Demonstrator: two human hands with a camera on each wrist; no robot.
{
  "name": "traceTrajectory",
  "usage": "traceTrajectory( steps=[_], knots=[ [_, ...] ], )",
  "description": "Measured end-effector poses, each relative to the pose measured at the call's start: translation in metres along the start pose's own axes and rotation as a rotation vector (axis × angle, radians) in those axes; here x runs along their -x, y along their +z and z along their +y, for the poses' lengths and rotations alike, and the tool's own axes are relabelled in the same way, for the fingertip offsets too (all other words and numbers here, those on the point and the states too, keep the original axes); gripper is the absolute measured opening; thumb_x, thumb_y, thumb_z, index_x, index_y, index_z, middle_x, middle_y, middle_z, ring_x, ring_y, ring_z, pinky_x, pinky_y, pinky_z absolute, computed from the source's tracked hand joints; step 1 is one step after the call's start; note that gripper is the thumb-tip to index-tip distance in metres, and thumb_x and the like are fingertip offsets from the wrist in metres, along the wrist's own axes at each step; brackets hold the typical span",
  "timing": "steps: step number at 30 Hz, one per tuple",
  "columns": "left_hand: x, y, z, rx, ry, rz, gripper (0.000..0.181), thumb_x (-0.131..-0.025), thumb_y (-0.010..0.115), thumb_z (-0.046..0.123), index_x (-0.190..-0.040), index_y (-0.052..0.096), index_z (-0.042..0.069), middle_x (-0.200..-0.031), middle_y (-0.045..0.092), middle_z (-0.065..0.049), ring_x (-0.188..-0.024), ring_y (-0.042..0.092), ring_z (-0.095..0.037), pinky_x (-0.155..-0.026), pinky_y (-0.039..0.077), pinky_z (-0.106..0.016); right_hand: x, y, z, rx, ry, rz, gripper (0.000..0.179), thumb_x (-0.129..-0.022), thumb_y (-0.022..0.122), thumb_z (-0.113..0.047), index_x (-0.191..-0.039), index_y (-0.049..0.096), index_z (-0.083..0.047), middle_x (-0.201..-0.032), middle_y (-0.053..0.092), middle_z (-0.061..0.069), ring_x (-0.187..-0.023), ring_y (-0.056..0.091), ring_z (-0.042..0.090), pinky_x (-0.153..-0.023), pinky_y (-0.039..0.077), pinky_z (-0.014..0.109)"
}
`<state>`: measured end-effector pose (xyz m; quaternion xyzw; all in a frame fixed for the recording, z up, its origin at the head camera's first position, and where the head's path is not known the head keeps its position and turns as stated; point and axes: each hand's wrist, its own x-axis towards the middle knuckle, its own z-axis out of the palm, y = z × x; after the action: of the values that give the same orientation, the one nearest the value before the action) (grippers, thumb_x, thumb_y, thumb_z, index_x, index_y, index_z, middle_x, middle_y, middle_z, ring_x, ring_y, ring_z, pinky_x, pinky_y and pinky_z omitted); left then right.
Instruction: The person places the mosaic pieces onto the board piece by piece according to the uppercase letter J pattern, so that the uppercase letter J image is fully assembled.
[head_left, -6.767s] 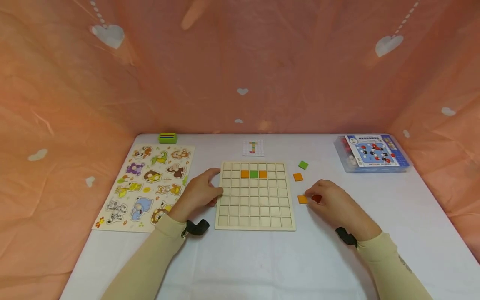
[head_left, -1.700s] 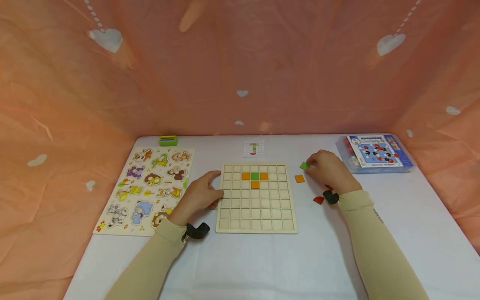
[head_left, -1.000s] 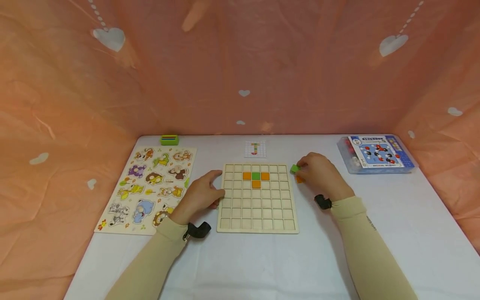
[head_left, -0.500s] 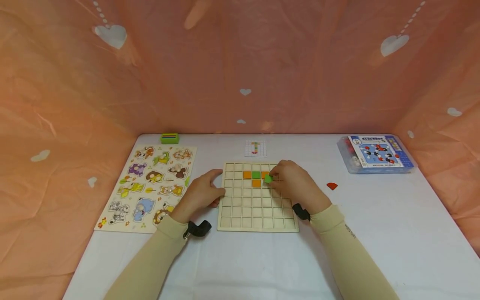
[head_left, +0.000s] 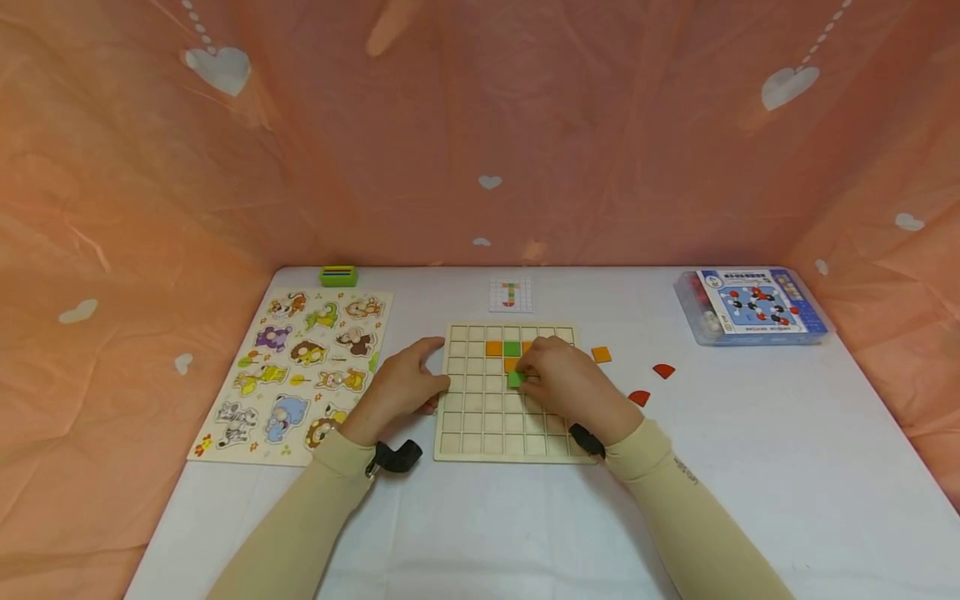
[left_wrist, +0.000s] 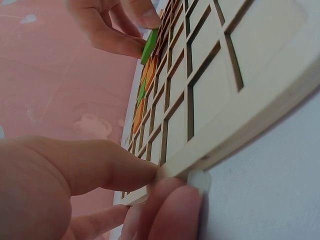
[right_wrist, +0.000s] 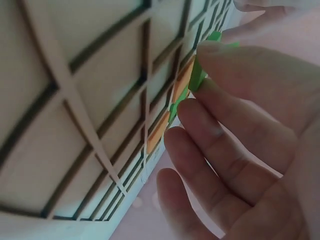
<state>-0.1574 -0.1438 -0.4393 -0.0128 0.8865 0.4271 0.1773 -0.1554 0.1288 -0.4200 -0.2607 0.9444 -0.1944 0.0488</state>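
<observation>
The person's left sleeve [head_left: 303, 525] and right sleeve [head_left: 692, 525] are long, snug and beige, the right printed with tiny dark lettering [head_left: 686, 472]. A rounded black left wrist camera [head_left: 399, 457] and right wrist camera [head_left: 587, 440] adjoin the cuffs.

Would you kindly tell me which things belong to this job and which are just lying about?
Job, apparently:
gridded board
tiles set in it
green tile pinched by right hand
loose orange tile
two red pieces
J-pattern card

Lying about, seemingly:
animal puzzle
green box
plastic case
</observation>
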Motion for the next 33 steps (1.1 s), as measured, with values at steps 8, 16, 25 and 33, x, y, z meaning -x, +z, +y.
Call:
traceTrajectory(
  steps=[8,16,25,33],
  knots=[
    [0.0022,-0.0003,0.0004,0.03,-0.036,-0.012,0.072,-0.098,0.072,0.017,-0.165,0.044,0.02,-0.078,0.071,-0.008,-0.061,0.067,-0.017,-0.061,0.055,-0.029,0.0004,0.0063,-0.0021,-0.001,-0.013,-0.001,0.017,-0.094,0.08,-0.013,-0.111,0.083,-0.01,-0.107,0.072,0.0,-0.106,0.065,0.022,-0.093,0.058,0.039],
    [0.0007,-0.0004,0.0006,0.015,-0.023,-0.016,0.072,-0.099,0.072,0.016,-0.165,0.043,0.019,-0.077,0.071,-0.008,-0.061,0.067,-0.016,-0.06,0.056,-0.028,-0.0001,0.0068,-0.0037,0.022,-0.047,0.021,0.017,-0.094,0.081,-0.012,-0.111,0.083,-0.009,-0.105,0.071,0.001,-0.104,0.065,0.023,-0.09,0.059,0.039],
    [-0.0007,-0.0013,0.001,-0.022,-0.002,-0.012,0.073,-0.098,0.072,0.017,-0.165,0.044,0.018,-0.075,0.071,-0.006,-0.059,0.067,-0.016,-0.061,0.054,-0.028,-0.0002,0.0078,-0.0033,0.042,-0.056,0.032,0.017,-0.094,0.081,-0.011,-0.11,0.083,-0.01,-0.105,0.072,0.001,-0.102,0.066,0.023,-0.088,0.059,0.038],
    [-0.0006,-0.0016,0.0009,-0.028,0.001,-0.008,0.073,-0.096,0.072,0.017,-0.164,0.045,0.018,-0.073,0.071,-0.005,-0.058,0.068,-0.015,-0.061,0.055,-0.028,-0.0013,0.0079,-0.002,0.04,-0.053,0.032,0.016,-0.094,0.08,-0.011,-0.11,0.083,-0.009,-0.105,0.072,0.001,-0.103,0.065,0.022,-0.089,0.059,0.038]
  ],
)
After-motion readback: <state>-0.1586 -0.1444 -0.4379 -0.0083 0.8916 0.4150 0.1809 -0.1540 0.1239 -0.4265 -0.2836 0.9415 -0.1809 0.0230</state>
